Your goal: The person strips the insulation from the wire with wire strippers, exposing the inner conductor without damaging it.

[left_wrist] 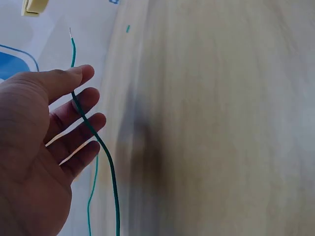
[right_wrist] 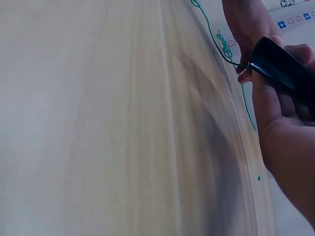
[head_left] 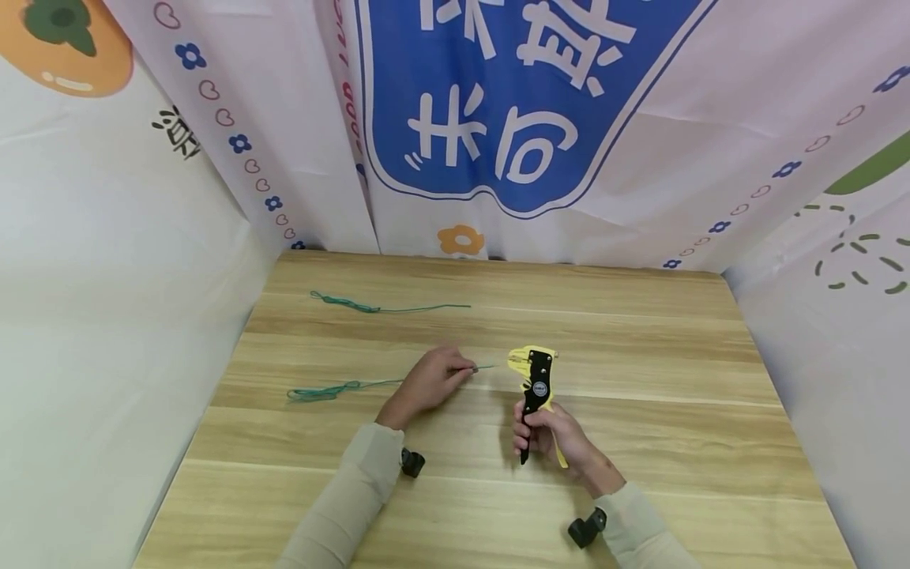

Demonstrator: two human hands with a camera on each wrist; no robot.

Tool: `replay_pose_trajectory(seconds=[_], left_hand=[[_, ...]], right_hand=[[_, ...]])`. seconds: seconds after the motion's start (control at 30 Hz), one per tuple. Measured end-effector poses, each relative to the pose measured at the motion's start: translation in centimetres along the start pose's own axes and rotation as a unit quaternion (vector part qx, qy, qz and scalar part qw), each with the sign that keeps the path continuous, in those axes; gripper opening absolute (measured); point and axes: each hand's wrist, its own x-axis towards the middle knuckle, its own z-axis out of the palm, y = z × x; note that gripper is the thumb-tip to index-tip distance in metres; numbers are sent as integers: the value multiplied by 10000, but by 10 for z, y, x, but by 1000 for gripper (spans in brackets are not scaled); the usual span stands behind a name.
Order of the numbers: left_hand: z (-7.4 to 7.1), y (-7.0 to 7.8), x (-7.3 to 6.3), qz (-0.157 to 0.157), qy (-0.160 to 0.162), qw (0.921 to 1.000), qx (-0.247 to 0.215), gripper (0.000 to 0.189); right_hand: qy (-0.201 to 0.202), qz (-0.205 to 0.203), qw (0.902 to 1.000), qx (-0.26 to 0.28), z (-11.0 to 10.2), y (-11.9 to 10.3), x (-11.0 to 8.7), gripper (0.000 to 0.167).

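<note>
Between thumb and forefinger, my left hand [head_left: 430, 385] pinches a thin green wire [left_wrist: 110, 164] close to its end. A short bare metal tip [left_wrist: 70, 33] sticks out past the green insulation in the left wrist view. The wire's bundled coil [head_left: 320, 393] lies on the table to the left of that hand. My right hand [head_left: 562, 442] grips a yellow and black wire stripper [head_left: 541, 378] by its handles, head upward. The stripper's jaws stand to the right of the wire tip, apart from it. One black handle [right_wrist: 285, 73] shows in the right wrist view.
Farther back on the wooden table [head_left: 640, 348] lies a second bundled green wire [head_left: 348, 303], its loose end stretched rightward. A tiny green piece [left_wrist: 128, 28] rests on the tabletop. Printed cloth [head_left: 604, 229] hangs behind the table, and white sheets flank both sides.
</note>
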Motion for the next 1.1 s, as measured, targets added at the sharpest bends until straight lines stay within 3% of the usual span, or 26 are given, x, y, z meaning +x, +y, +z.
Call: replay_pose_trajectory(seconds=[0.3,0.43,0.8,0.9,1.1], left_hand=[[1,-7,-4,-2,-252,9996,102,16],[0,-8,-4,37,-127,9999,-10,20],[-15,-17,9,-400,292,9986,-166,24],[-21,-23,15,-585,501,9969,142,25],[-35,-33,29,-623,648,9911,981,31]], right_hand=[[-79,-76,9999,110,-6,-1,-2,16],[-37,-149,9995,275,-9,1,-2,17],[-228,-306,9956,858,-18,6,-3,21],[-327,-299,9950,892,-18,6,-3,23],[-374,-324,9958,767,-19,6,-2,22]])
